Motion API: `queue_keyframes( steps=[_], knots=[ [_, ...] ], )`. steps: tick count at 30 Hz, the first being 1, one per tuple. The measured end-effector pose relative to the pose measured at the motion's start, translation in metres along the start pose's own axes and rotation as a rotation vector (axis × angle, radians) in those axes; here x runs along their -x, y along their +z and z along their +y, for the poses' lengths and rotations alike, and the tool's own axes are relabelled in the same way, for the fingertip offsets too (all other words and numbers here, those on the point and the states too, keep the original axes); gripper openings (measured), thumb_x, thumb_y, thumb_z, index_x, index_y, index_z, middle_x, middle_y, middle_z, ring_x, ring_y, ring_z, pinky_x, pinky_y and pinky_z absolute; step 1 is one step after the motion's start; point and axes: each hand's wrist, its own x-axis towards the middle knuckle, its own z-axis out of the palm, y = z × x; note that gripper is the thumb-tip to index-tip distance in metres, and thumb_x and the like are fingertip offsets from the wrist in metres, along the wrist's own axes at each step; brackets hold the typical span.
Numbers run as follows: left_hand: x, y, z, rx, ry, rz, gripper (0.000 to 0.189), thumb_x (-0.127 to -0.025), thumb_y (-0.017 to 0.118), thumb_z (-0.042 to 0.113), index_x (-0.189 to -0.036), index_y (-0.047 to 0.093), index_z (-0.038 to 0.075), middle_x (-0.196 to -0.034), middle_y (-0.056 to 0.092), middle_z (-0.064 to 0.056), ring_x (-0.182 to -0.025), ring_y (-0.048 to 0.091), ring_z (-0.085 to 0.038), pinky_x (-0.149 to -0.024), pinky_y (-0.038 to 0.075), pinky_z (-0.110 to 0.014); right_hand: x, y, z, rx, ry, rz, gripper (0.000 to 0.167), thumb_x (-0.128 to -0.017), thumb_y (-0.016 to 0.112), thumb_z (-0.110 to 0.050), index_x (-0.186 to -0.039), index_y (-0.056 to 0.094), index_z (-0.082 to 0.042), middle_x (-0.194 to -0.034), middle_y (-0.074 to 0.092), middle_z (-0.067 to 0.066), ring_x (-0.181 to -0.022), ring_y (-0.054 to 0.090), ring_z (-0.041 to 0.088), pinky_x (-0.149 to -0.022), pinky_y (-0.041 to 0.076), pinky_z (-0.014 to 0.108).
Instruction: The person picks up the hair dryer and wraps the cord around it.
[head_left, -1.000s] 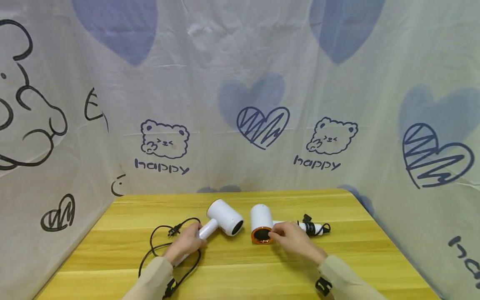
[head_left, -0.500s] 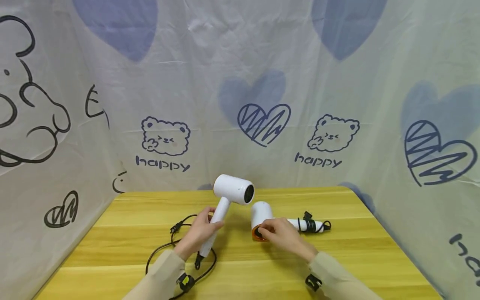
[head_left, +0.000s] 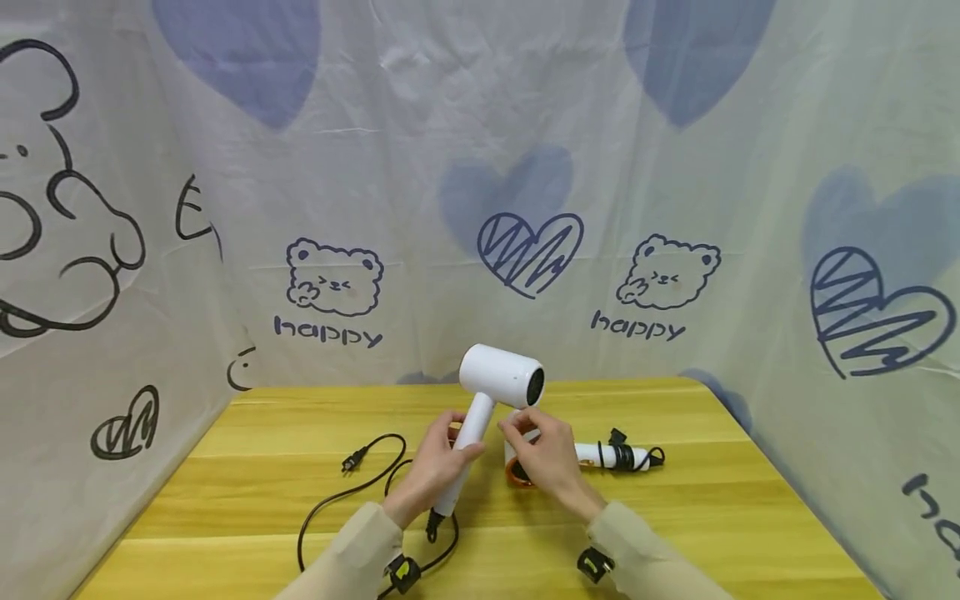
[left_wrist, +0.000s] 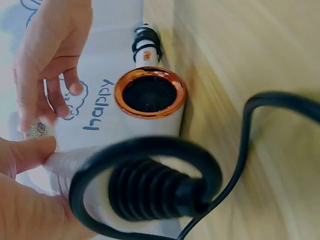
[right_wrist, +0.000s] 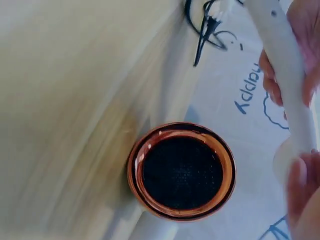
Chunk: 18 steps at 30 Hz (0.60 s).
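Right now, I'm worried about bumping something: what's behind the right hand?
In the head view, a hair dryer lies there on the table. Parts of its orange rim and handle show; the right hand covers much of the rest.

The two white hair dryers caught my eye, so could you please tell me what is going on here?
A person holds one hair dryer by its handle in the left grip, tilted with the head end up, its unwrapped black cord trailing onto the table. The right grip is close to that dryer's head; I cannot tell whether they touch. The copper-rimmed dryer rests on the table, its cord wrapped round its handle.
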Motion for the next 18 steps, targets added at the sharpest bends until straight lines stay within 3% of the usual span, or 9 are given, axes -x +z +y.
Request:
queue_keyframes(
  steps=[3,5,6,9,11,13,16,18],
  knots=[
    [-0.002,0.000,0.002,-0.053,0.019,0.011,0.045,-0.091,0.070,0.021,-0.130,0.051,0.010,-0.106,0.059,-0.015,-0.084,0.060,-0.024,-0.067,0.050,-0.034,-0.007,-0.006,-0.002,0.094,-0.073,0.157,0.021,-0.081,0.080,-0.020,-0.084,0.060,-0.013,-0.085,0.058,0.003,-0.080,0.057,0.018,-0.068,0.048,0.025],
    [-0.003,-0.002,0.003,-0.107,0.041,0.015,0.044,-0.089,0.072,0.020,-0.128,0.053,0.010,-0.105,0.062,-0.014,-0.084,0.061,-0.023,-0.068,0.050,-0.034,-0.016,-0.013,-0.003,0.131,-0.035,0.173,0.036,-0.077,0.084,-0.025,-0.099,0.060,-0.010,-0.098,0.054,0.012,-0.090,0.053,0.025,-0.074,0.045,0.032],
    [-0.003,-0.002,0.004,-0.139,0.060,0.014,0.042,-0.089,0.072,0.018,-0.126,0.055,0.011,-0.105,0.063,-0.013,-0.085,0.061,-0.023,-0.068,0.050,-0.035,-0.022,-0.018,-0.003,0.133,0.019,0.134,0.046,-0.076,0.084,-0.030,-0.109,0.058,-0.010,-0.106,0.053,0.013,-0.094,0.052,0.027,-0.075,0.044,0.034],
    [-0.001,-0.005,0.006,-0.246,0.152,-0.001,0.038,-0.087,0.074,0.013,-0.121,0.058,0.011,-0.105,0.066,-0.012,-0.089,0.062,-0.023,-0.072,0.052,-0.038,-0.037,-0.032,-0.002,0.045,0.257,-0.102,0.071,-0.076,0.083,-0.041,-0.134,0.050,-0.016,-0.123,0.055,0.013,-0.100,0.055,0.027,-0.077,0.048,0.035],
    [0.002,-0.005,0.007,-0.319,0.231,-0.017,0.036,-0.085,0.075,0.009,-0.118,0.060,0.010,-0.107,0.067,-0.013,-0.092,0.062,-0.024,-0.077,0.052,-0.042,-0.043,-0.042,0.000,-0.059,0.413,-0.296,0.077,-0.078,0.080,-0.044,-0.141,0.045,-0.018,-0.125,0.058,0.013,-0.098,0.058,0.026,-0.075,0.051,0.034],
    [0.004,-0.006,0.008,-0.391,0.307,-0.029,0.035,-0.084,0.075,0.007,-0.116,0.061,0.009,-0.109,0.067,-0.013,-0.094,0.062,-0.025,-0.080,0.053,-0.044,-0.043,-0.049,0.004,-0.171,0.516,-0.438,0.076,-0.079,0.080,-0.041,-0.142,0.045,-0.016,-0.122,0.060,0.014,-0.097,0.060,0.026,-0.076,0.053,0.034],
    [0.007,-0.009,0.012,-0.459,0.393,-0.066,0.035,-0.085,0.076,0.009,-0.117,0.062,0.010,-0.113,0.067,-0.012,-0.098,0.064,-0.026,-0.084,0.054,-0.045,-0.037,-0.056,0.010,-0.343,0.623,-0.527,0.072,-0.082,0.078,-0.033,-0.141,0.043,-0.011,-0.120,0.058,0.017,-0.095,0.061,0.026,-0.078,0.055,0.037],
    [0.008,-0.013,0.019,-0.492,0.420,-0.100,0.034,-0.087,0.074,0.014,-0.119,0.063,0.012,-0.116,0.068,-0.012,-0.102,0.065,-0.027,-0.085,0.055,-0.045,-0.031,-0.060,0.014,-0.432,0.679,-0.512,0.070,-0.084,0.075,-0.029,-0.141,0.041,-0.008,-0.119,0.058,0.018,-0.093,0.062,0.025,-0.077,0.056,0.037]
  ],
)
